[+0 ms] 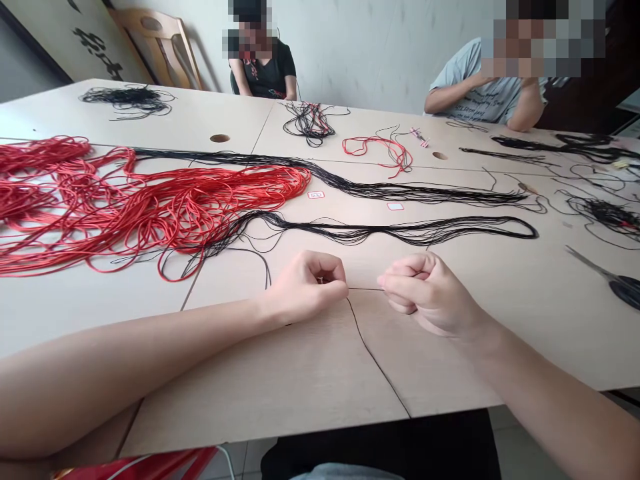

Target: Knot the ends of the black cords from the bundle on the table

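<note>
My left hand (pixel 306 285) and my right hand (pixel 425 293) rest on the beige table (pixel 280 373), both closed in a pinch. A thin black cord (pixel 373 357) is stretched tight between them and trails from the left hand toward the near table edge. A big heap of red cord (pixel 125 200) lies at the left. Long bundles of black cord (pixel 400 233) stretch across the table just beyond my hands.
Two other people sit at the far side of the table. Smaller cord piles (pixel 310 123) and a red loop (pixel 380 150) lie near them. Scissors (pixel 617 283) rest at the right edge. A wooden chair (pixel 160 40) stands at the back left.
</note>
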Demonstrator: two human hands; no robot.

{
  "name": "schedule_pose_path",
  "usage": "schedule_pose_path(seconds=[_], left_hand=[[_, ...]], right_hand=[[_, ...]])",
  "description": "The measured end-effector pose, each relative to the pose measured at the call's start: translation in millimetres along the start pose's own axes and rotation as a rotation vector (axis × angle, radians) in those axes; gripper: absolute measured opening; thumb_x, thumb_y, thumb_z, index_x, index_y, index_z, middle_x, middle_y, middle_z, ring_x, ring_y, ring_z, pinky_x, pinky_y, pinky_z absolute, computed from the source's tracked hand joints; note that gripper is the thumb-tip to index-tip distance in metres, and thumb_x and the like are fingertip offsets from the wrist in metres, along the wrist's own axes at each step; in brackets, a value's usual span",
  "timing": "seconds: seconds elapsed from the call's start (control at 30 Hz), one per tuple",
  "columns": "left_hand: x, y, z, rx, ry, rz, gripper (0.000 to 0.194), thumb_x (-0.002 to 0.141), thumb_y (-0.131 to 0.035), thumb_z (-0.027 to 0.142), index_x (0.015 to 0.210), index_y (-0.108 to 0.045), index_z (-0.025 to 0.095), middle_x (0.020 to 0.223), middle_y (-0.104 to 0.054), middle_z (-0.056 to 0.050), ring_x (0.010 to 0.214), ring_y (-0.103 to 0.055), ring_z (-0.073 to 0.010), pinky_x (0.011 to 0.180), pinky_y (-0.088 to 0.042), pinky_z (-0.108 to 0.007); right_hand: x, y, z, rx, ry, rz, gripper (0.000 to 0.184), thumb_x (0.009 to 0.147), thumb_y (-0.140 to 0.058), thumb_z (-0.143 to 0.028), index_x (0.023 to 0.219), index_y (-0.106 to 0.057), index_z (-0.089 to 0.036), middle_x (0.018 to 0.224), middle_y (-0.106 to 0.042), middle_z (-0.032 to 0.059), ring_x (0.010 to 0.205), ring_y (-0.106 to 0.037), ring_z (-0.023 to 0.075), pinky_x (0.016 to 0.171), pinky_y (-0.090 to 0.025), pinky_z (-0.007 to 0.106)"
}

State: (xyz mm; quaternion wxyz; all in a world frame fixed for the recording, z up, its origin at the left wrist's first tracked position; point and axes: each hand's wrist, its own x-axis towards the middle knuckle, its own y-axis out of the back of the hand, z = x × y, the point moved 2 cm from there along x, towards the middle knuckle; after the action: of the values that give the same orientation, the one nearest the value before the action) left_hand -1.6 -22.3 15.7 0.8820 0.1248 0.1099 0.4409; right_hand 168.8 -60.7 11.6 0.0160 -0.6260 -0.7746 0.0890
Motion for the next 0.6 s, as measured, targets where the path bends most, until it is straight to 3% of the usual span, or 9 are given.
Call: schedule_pose_path(seconds=[0.1,0.17,0.23,0.3,0.4,0.47,0.57,0.6], left_hand=[[-2.0,-1.1,2.2,0.008,0.015,-0.021,0.011,0.063,-0.047,0.011,0.052,-0.05,0.013,0.047,-0.039,0.006,0.044,-0.033,-0.0042,0.041,-0.023,-0.019],[-2.1,-1.6,0.8,-0.006,0.022,-0.039,0.011,0.062,-0.047,0.011,0.052,-0.049,0.013,0.046,-0.038,0.006,0.044,-0.032,-0.0039,0.04,-0.022,-0.018],[0.2,-0.8,-3.6,-0.055,0.02,-0.031,0.01,0.063,-0.048,0.011,0.053,-0.049,0.013,0.047,-0.04,0.006,0.044,-0.033,-0.0038,0.041,-0.022,-0.018],[4.4,1.6,-10.0,-0.158,0.031,0.014,0.009,0.065,-0.049,0.012,0.056,-0.05,0.013,0.05,-0.044,0.005,0.044,-0.033,-0.0035,0.041,-0.021,-0.018],[11.2,5.4,-18.5,-0.359,0.085,0.086,0.009,0.069,-0.049,0.014,0.06,-0.05,0.013,0.056,-0.05,0.002,0.041,-0.033,-0.003,0.039,-0.016,-0.019],[14.0,7.0,-20.5,-0.455,0.109,0.109,0.009,0.071,-0.05,0.015,0.061,-0.051,0.013,0.056,-0.05,0.002,0.039,-0.034,-0.0032,0.037,-0.014,-0.019],[14.8,7.6,-19.3,-0.514,0.12,0.113,0.011,0.073,-0.05,0.017,0.064,-0.054,0.013,0.052,-0.047,0.002,0.039,-0.035,-0.0042,0.037,-0.016,-0.019],[14.6,7.4,-18.6,-0.521,0.121,0.106,0.012,0.074,-0.05,0.018,0.064,-0.055,0.013,0.052,-0.046,0.002,0.04,-0.036,-0.0046,0.037,-0.017,-0.019]], right_hand=[[-3.5,2.2,-2.7,-0.073,0.019,-0.061,0.046,0.072,-0.054,-0.008,0.048,-0.016,-0.02,0.046,-0.016,-0.0076,0.04,-0.017,0.0032,0.039,-0.012,0.022],[-1.9,6.3,-3.0,-0.24,0.069,-0.046,0.046,0.073,-0.052,-0.009,0.05,-0.014,-0.02,0.046,-0.016,-0.0073,0.041,-0.018,0.0042,0.04,-0.014,0.023],[3.2,13.4,-3.8,-0.533,0.188,0.09,0.046,0.075,-0.054,-0.013,0.051,-0.015,-0.02,0.048,-0.018,-0.0067,0.043,-0.02,0.0056,0.041,-0.019,0.024],[7.9,20.9,-7.9,-0.824,0.394,0.314,0.038,0.074,-0.06,-0.021,0.054,-0.028,-0.02,0.054,-0.031,-0.0047,0.05,-0.033,0.0085,0.048,-0.03,0.025],[6.4,25.9,-15.3,-0.963,0.687,0.581,0.018,0.077,-0.063,-0.029,0.073,-0.048,-0.019,0.077,-0.05,0.0021,0.073,-0.048,0.015,0.066,-0.041,0.029],[3.4,21.7,-14.5,-0.926,0.677,0.473,0.013,0.085,-0.054,-0.028,0.076,-0.051,-0.019,0.075,-0.051,0.0018,0.07,-0.049,0.0136,0.064,-0.042,0.028],[-0.5,4.8,-3.4,-0.911,0.551,0.085,0.005,0.088,-0.049,-0.02,0.091,-0.053,-0.019,0.072,-0.051,0.0002,0.061,-0.048,0.0109,0.057,-0.043,0.024],[-1.7,-1.1,0.1,-0.946,0.572,0.025,0.014,0.086,-0.052,-0.018,0.1,-0.052,-0.018,0.078,-0.052,0.0019,0.066,-0.05,0.0118,0.06,-0.045,0.025]])
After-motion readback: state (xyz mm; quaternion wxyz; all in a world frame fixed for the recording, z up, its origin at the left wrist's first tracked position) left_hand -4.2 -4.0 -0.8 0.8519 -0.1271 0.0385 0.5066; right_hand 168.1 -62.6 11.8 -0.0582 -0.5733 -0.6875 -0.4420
